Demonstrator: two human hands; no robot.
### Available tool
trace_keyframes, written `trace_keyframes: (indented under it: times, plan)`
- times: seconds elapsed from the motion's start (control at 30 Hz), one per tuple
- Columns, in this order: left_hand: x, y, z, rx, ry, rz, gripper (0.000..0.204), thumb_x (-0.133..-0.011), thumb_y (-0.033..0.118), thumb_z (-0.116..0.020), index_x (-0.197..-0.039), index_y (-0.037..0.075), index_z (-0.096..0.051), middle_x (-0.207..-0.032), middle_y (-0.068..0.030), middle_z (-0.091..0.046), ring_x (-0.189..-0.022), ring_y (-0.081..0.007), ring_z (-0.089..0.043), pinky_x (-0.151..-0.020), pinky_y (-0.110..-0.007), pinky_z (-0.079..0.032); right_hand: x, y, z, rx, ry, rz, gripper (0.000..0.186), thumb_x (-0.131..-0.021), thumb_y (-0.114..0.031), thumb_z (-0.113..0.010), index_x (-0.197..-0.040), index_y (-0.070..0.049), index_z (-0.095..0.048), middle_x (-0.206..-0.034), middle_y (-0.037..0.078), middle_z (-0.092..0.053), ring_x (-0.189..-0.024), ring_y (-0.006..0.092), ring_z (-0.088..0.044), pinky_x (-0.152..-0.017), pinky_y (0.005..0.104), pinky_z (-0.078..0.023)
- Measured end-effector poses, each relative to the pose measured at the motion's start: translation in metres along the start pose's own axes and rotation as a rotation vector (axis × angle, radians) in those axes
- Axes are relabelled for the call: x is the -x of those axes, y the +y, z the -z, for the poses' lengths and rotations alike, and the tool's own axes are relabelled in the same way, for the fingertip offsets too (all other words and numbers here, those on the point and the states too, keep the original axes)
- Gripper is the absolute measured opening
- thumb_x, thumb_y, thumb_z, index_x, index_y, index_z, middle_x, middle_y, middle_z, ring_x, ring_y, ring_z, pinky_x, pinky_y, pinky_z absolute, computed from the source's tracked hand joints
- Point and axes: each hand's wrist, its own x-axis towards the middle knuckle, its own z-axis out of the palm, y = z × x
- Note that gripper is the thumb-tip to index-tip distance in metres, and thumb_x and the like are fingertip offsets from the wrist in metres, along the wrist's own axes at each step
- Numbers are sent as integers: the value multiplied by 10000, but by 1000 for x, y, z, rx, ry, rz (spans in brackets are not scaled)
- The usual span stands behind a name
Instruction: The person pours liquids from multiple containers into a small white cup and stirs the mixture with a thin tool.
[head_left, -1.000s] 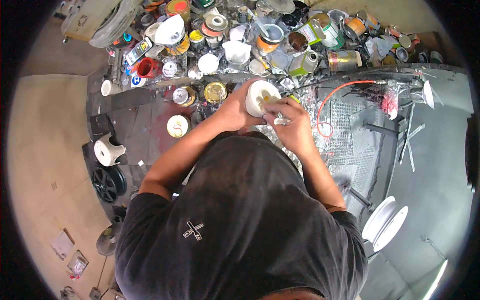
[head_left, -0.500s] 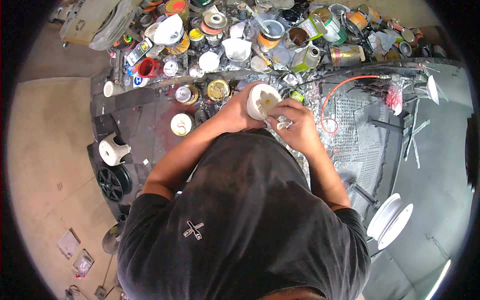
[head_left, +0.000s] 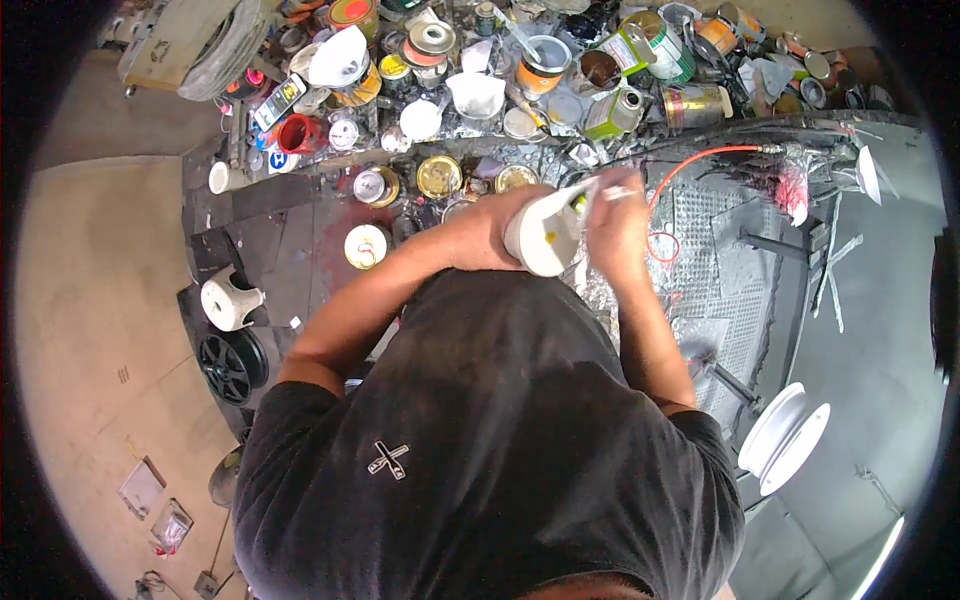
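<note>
My left hand (head_left: 488, 232) is wrapped round a white cup (head_left: 548, 262) in front of my chest, its mouth turned toward the right. A small yellow-brown spot shows inside the cup. From its far rim a pale strip (head_left: 562, 200), thin and film-like, stretches to my right hand (head_left: 616, 225). That hand is smeared by motion, with its fingers raised and closed on the strip; what the strip is made of cannot be told. Just beyond my left hand stand open tins, one of them a gold-rimmed tin (head_left: 516, 179).
Paint cans, cups and bottles crowd the far bench, among them a red cup (head_left: 299, 134) and a green-white can (head_left: 668, 58). A red hose (head_left: 690, 165) curves at right toward a spray gun (head_left: 795, 180). A white wheel rim (head_left: 783, 440) hangs at lower right; a black wheel (head_left: 230, 365) lies left.
My right hand has moved up and away from the cup, drawing the pale strip out long. The cup has shifted right and nearer and turned, and a tin behind it now shows.
</note>
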Motion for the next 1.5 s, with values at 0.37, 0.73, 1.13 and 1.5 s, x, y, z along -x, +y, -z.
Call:
trace_keyframes:
  times: [0.37,0.73,1.13,1.5]
  plan:
    - [19,-36,-7,160,109,-6,1042,-635,208,-968,-1501,42,-411,-1464,-113,-524,-1394,-237,-478,-1179,-408,-358,-38,130,143,-1798,264,-188,226,-1062,-189,-449,-870,-78,-494,-786,39,-511,-660,144,-498,-581,321,-450]
    - [14,-28,-12,93,144,113,1023,-626,46,-935,-1494,15,-395,-1424,-115,-543,-1325,-226,-529,-1134,-384,-424,165,144,-45,-109,-556,-571,677,-898,-492,-767,-1358,-14,-633,-1302,152,-655,-1234,289,-605,-1035,409,-477]
    - [22,-116,31,-251,-30,189,952,-653,37,-942,-1453,-40,-433,-1381,-156,-586,-1266,-250,-581,-1114,-404,-446,336,249,-109,-301,53,-1338,680,-941,-406,-576,-1492,-22,-475,-1378,300,-600,-1305,434,-566,-1077,475,-452]
    - [2,-84,18,-170,-12,174,948,-674,68,-947,-1449,-46,-413,-1383,-162,-566,-1257,-235,-580,-1088,-380,-462,282,252,-133,-80,-10,-1005,457,-887,-329,-716,-1207,-1,-722,-1154,261,-724,-1078,419,-695,-959,473,-539]
